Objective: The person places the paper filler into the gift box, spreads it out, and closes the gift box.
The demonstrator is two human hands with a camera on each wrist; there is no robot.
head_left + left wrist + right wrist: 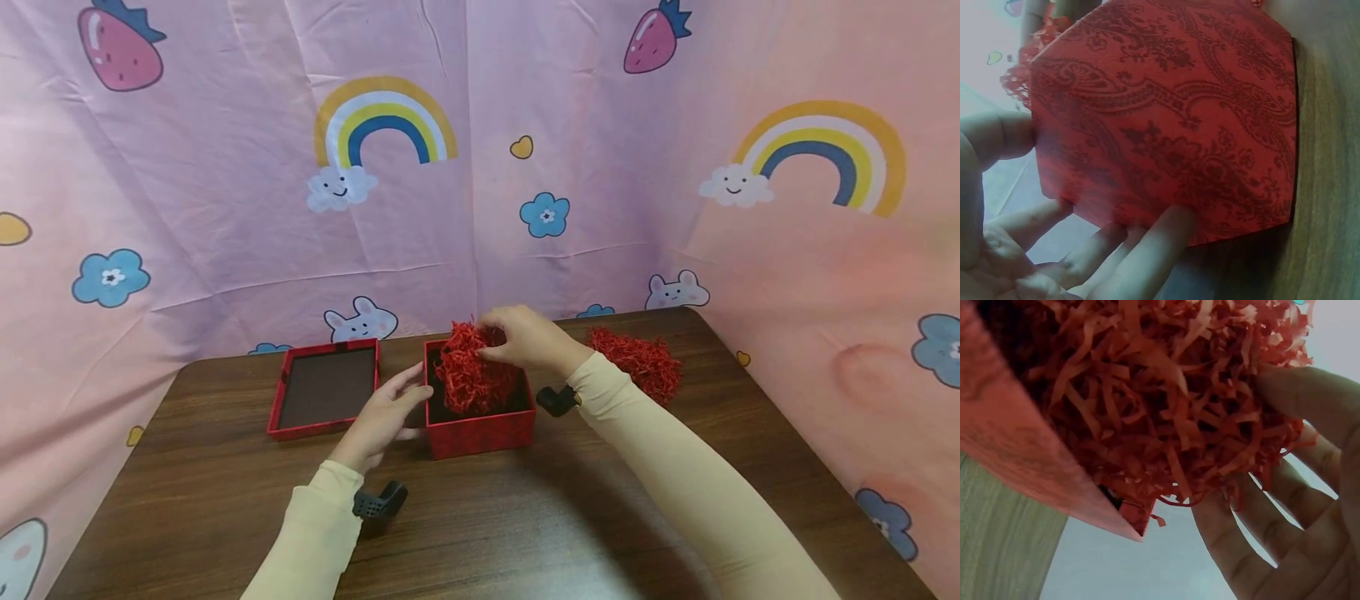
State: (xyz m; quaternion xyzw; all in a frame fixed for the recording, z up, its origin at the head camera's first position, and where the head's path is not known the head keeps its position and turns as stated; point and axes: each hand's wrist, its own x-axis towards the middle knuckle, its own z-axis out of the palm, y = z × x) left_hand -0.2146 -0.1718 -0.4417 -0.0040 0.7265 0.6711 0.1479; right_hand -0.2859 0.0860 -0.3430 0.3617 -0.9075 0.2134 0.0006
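A red patterned box (483, 437) stands uncovered on the table, with a clump of red shredded paper (471, 379) in it that rises above the rim. My right hand (534, 340) grips the top of this clump at the box's far right corner. In the right wrist view, thumb and fingers close round the paper strips (1160, 394). My left hand (384, 417) touches the left side of the box. Seen from the left wrist, its thumb lies at the rim and its extended fingers rest against the patterned wall (1166, 125).
To the left lies a red-edged box lid (330, 387), dark inside face up. Another pile of red shredded paper (648, 367) sits on the right of the wooden table (465, 533). A pink printed cloth (487, 250) hangs behind and at the sides.
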